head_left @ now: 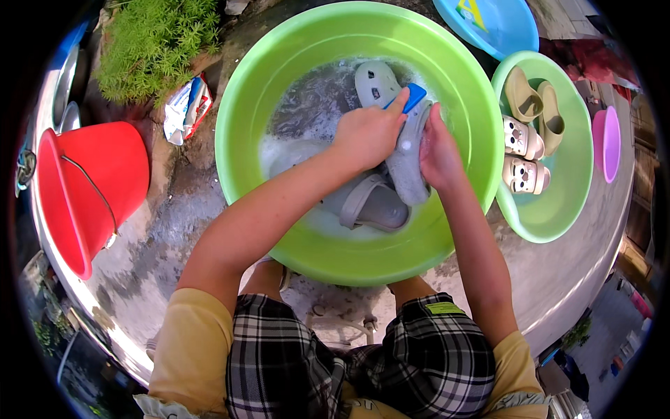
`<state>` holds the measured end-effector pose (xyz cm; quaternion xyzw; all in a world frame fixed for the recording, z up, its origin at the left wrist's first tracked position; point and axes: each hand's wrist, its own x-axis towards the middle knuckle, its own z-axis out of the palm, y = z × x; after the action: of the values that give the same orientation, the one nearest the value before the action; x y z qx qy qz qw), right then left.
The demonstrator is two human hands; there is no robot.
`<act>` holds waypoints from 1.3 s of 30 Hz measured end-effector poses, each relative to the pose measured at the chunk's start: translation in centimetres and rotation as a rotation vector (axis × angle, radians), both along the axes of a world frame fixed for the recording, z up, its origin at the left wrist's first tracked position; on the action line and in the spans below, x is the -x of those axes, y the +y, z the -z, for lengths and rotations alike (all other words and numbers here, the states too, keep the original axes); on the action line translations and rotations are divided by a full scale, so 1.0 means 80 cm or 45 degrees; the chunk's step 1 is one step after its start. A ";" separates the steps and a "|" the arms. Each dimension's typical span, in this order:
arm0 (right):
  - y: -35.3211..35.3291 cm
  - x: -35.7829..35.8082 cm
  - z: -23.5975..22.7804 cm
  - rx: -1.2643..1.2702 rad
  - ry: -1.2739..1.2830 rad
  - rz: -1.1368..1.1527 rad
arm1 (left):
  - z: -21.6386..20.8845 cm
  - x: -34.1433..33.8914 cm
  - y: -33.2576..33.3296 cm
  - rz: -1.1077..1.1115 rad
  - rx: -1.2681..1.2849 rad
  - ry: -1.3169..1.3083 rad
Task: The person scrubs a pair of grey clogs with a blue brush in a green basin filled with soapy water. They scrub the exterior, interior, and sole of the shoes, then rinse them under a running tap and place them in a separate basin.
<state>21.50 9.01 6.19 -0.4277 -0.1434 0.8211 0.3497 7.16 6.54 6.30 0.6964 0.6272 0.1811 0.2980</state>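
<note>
A large green basin [279,63] holds soapy water and grey clog shoes. My left hand [368,133] grips a blue brush [413,96] and presses it on a grey clog [408,164]. My right hand [438,150] holds that same clog by its right side, tilted up out of the water. A second grey clog [366,202] lies in the water below it, and a third [375,82] rests at the back of the basin.
A smaller green basin [558,216] at the right holds olive slippers [536,105] and two cream slippers [523,157]. A red bucket [87,185] stands at the left, a blue basin [495,24] behind, a pink bowl [607,143] far right, a packet [185,108] near plants.
</note>
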 end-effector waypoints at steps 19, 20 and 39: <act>-0.018 -0.025 -0.040 -0.973 -1.355 -0.885 | -0.031 0.011 -0.024 0.014 0.207 -0.597; -0.022 -0.024 -0.043 -1.049 -1.438 -1.008 | -0.044 0.012 -0.015 0.058 0.324 -0.364; 0.009 0.000 -0.099 -1.572 -1.784 -1.596 | -0.018 0.060 0.029 -0.090 0.384 -0.850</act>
<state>21.47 9.71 14.11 -0.4007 -0.8801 0.2186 -0.1308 2.37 8.87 7.78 0.5251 0.5388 0.3139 0.5792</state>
